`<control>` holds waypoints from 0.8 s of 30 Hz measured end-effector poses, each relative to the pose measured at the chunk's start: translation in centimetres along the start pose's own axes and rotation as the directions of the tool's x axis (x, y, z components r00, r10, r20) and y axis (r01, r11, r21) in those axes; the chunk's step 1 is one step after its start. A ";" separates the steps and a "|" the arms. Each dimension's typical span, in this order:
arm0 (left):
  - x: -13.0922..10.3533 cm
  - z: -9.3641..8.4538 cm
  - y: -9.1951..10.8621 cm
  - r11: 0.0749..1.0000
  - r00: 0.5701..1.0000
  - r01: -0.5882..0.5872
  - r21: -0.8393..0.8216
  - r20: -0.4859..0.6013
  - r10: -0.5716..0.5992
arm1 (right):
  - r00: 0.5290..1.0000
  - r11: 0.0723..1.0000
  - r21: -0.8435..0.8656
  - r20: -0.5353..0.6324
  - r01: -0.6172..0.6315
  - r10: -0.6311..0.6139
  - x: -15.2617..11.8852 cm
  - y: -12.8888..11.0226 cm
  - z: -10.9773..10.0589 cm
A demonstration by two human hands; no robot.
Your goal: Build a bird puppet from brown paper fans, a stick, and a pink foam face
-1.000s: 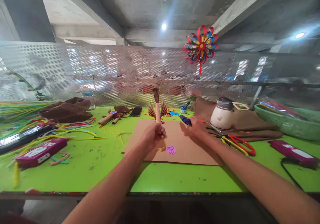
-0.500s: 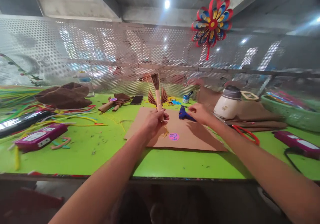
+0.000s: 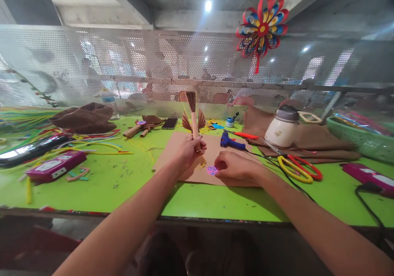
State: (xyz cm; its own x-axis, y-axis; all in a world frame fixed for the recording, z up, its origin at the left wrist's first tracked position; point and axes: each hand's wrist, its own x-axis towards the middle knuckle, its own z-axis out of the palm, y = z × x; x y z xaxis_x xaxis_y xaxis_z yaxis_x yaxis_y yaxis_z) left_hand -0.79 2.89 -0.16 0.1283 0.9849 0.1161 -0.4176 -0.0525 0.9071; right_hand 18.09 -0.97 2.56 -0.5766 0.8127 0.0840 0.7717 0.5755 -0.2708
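My left hand [image 3: 192, 149] is closed around the lower end of a brown paper craft figure [image 3: 193, 120]. The figure has a rolled tube body, a pleated fan at the top and one pleated wing on each side. Over the brown cardboard sheet [image 3: 175, 144], my right hand [image 3: 232, 166] has its fingers pinched at the right edge of a pink paper disc [image 3: 211, 170] with a blue face drawn on it. Its fingertips partly cover the disc. A blue glue gun [image 3: 232, 141] lies just beyond my right hand on the cardboard.
Scissors with yellow and red handles [image 3: 297, 169] lie at right, near a cream jar [image 3: 281, 130] and brown cloth [image 3: 332, 140]. Left are a purple box [image 3: 57, 166], coloured pipe strips and a second paper figure [image 3: 143, 126]. A phone [image 3: 169, 123] and a small blue pot [image 3: 230, 122] sit behind.
My right hand has left the glue gun and moved toward me and left, down to the pink disc. My left hand still holds the paper figure in about the same place.
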 end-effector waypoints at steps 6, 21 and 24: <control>-0.3 0.2 0.1 0.998 1.000 0.000 0.058 -0.019 0.002 | 0.998 0.998 0.032 0.025 -0.057 0.056 0.1 -0.4 -0.2; -0.7 0.0 1.2 0.992 0.995 -0.081 0.102 -0.050 0.086 | 0.993 0.920 0.389 -0.114 0.048 -0.004 0.1 0.3 2.1; -0.9 0.0 1.3 0.991 0.994 -0.087 0.101 -0.060 0.094 | 0.987 0.838 0.537 -0.162 0.098 -0.012 0.4 1.3 1.5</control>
State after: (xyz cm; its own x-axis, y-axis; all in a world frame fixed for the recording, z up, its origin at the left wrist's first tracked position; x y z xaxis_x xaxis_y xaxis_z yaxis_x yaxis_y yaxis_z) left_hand -1.45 1.98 0.89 0.0341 0.9838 0.1758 -0.3345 -0.1545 0.9296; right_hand 18.49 0.00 0.79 -0.5345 0.8099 0.2416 0.4462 0.5131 -0.7332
